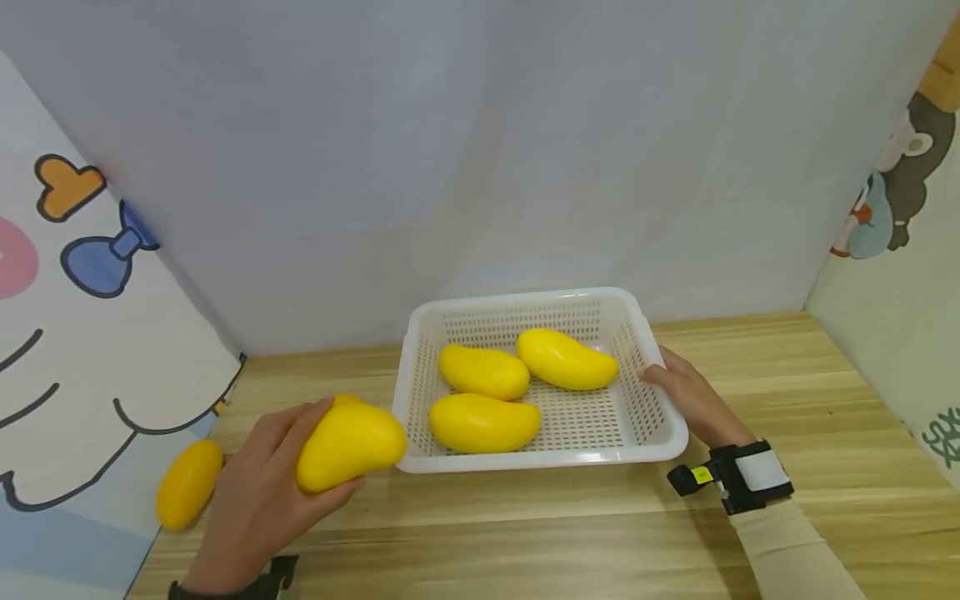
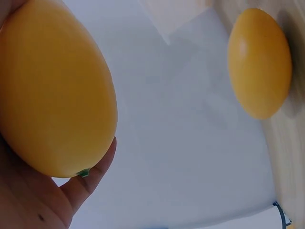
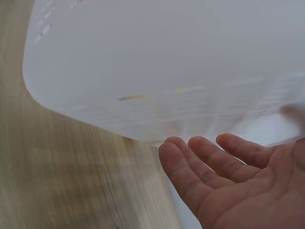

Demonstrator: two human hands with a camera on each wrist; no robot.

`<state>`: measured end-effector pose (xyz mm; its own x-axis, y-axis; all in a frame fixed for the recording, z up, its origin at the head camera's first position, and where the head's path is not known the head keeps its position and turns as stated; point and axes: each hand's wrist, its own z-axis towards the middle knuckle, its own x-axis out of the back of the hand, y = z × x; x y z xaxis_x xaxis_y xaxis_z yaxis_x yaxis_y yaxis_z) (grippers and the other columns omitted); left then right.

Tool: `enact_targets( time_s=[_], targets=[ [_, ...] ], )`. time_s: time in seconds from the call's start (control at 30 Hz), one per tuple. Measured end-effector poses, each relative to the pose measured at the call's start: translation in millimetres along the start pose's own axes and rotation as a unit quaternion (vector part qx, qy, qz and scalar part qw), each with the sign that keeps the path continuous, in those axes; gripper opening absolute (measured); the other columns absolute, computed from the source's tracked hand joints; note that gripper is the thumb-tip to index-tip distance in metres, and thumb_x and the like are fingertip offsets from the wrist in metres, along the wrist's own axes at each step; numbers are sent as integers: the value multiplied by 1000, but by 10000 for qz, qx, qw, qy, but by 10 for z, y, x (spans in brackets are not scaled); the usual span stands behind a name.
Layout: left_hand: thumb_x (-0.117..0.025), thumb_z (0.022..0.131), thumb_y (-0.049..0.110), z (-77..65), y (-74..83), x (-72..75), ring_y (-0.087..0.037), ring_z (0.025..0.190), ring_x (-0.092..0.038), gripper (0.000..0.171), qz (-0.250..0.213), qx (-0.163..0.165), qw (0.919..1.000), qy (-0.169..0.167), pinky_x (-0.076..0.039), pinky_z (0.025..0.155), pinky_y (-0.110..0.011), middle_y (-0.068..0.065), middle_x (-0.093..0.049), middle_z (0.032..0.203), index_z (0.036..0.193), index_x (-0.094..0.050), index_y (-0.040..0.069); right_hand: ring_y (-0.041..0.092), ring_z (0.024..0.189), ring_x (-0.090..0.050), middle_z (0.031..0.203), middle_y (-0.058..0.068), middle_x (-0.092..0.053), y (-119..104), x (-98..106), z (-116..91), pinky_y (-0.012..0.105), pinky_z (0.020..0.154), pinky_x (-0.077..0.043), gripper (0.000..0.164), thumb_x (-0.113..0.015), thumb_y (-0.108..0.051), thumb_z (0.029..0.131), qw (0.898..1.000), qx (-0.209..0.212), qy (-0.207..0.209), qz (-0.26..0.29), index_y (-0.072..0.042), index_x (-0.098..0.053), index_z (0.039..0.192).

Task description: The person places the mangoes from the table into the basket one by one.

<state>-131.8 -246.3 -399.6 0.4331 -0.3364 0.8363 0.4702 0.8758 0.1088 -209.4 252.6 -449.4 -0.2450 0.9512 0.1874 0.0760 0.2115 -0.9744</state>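
My left hand grips a yellow mango in the air, just left of the basket's front left corner. In the left wrist view this mango fills the left side, a small green stem end showing near the fingers. A white plastic basket holds three more yellow mangoes, one at front left, one behind it and one at back right. My right hand holds the basket's right side, thumb over the rim. From the right wrist, its fingers lie along the basket's outside.
Another mango lies on the wooden table at the far left, beside the left wall panel with cartoon prints. A pale grey backdrop rises behind the basket. A cartoon-printed panel borders the table on the right.
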Motion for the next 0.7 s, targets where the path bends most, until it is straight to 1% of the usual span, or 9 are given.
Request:
enact_targets(
  time_s=[0.13,0.33,0.47,0.57,0.7],
  targets=[
    [-71,64,63,69,31,-1,-19,98,-49,91,-90,-59,9999,20,-47,76,-43,-6,-51,122,141,-40,25,42,100,-56,126,29,-47,4,-3,4,48,77,-50,54,-35,-20,98,10000,16,-7,33,-20,-16,149],
    [-72,63,63,167,82,-7,-18,97,-50,91,-198,-169,9996,113,-49,71,-40,-5,-51,122,140,-41,25,42,99,-56,126,29,-46,2,-5,0,48,76,-51,55,-35,-19,98,10000,-31,2,56,-20,-15,150],
    [-73,62,62,234,120,-22,-18,99,-49,90,-301,-196,9992,146,-49,72,-40,-5,-51,122,139,-42,25,41,99,-57,126,29,-46,11,-4,4,48,76,-51,55,-35,-19,98,10000,-42,14,52,-20,-15,149],
    [-74,62,60,295,147,-44,-19,101,-49,91,-415,-264,9986,215,-48,75,-41,-5,-50,123,139,-42,25,41,99,-57,126,29,-47,12,-4,9,47,75,-51,55,-35,-20,99,10000,-34,30,-12,-20,-15,149],
    [-76,60,59,378,188,-70,-18,98,-49,93,-510,-383,9972,386,-48,74,-41,-4,-52,121,139,-42,25,40,99,-57,126,28,-47,4,-4,18,47,74,-51,55,-35,-21,99,9999,-13,33,-113,-19,-15,150]
  ],
)
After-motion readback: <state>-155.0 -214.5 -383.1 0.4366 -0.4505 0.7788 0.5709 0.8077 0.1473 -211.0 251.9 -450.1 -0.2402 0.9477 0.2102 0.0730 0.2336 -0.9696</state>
